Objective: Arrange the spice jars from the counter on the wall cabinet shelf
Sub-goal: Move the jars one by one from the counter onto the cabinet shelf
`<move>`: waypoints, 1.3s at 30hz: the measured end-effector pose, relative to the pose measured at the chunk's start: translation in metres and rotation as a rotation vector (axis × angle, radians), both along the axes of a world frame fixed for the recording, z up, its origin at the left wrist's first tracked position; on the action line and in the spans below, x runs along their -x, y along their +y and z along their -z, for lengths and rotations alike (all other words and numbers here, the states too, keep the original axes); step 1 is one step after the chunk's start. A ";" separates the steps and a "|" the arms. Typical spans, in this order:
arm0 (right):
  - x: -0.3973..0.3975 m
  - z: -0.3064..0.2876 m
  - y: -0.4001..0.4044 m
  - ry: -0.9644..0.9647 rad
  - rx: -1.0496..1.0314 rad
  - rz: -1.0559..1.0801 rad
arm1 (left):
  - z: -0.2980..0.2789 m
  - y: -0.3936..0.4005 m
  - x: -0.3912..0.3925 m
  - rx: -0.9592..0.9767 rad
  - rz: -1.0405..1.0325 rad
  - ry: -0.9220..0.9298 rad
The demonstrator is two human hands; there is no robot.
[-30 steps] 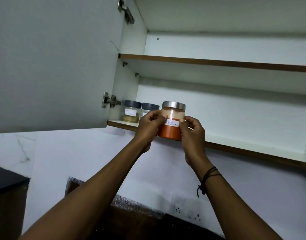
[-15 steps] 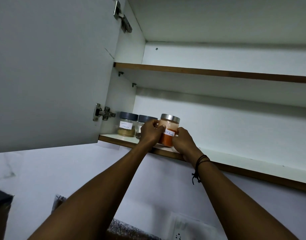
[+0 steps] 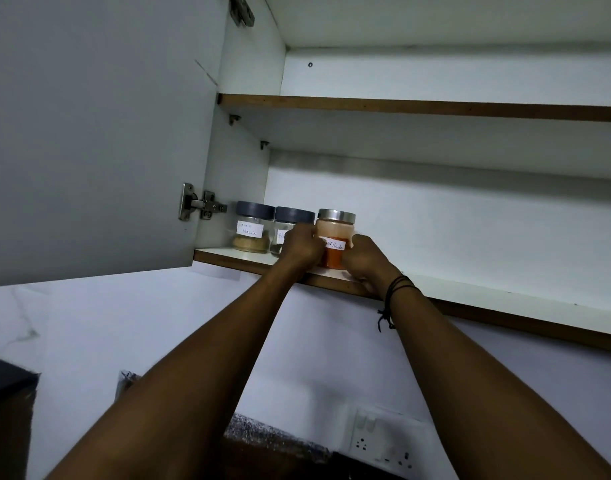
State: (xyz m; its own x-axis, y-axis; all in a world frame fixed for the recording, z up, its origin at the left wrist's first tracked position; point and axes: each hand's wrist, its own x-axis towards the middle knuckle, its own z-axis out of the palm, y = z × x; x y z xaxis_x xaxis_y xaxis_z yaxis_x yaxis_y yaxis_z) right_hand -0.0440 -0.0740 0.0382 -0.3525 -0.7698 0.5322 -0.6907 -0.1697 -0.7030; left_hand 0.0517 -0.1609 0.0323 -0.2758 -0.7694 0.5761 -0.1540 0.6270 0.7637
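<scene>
Your left hand and right hand clasp the chilli jar standing at the shelf front edge; next, release and withdraw.

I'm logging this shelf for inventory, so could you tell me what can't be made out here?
Head view only:
- Middle jar: label and contents mostly hidden by the left hand.
- Chilli powder jar: label's first letters covered by that hand; base hidden by the right hand.
- Upper shelf: top surface out of sight from below.
</scene>
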 end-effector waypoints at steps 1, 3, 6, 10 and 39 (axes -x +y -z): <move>0.000 0.000 0.001 0.024 0.009 0.068 | 0.002 0.003 0.000 0.036 -0.031 0.017; -0.003 0.000 0.008 0.108 0.040 0.206 | 0.008 0.010 -0.003 0.116 -0.068 0.032; -0.009 0.006 0.023 0.187 0.109 0.269 | 0.019 0.027 -0.010 0.211 -0.068 0.068; -0.025 0.030 0.058 -0.005 0.270 0.136 | 0.041 0.066 -0.023 0.285 0.035 0.245; -0.124 0.555 0.272 -0.087 -0.656 0.173 | 0.562 0.247 -0.107 -0.213 0.403 -0.587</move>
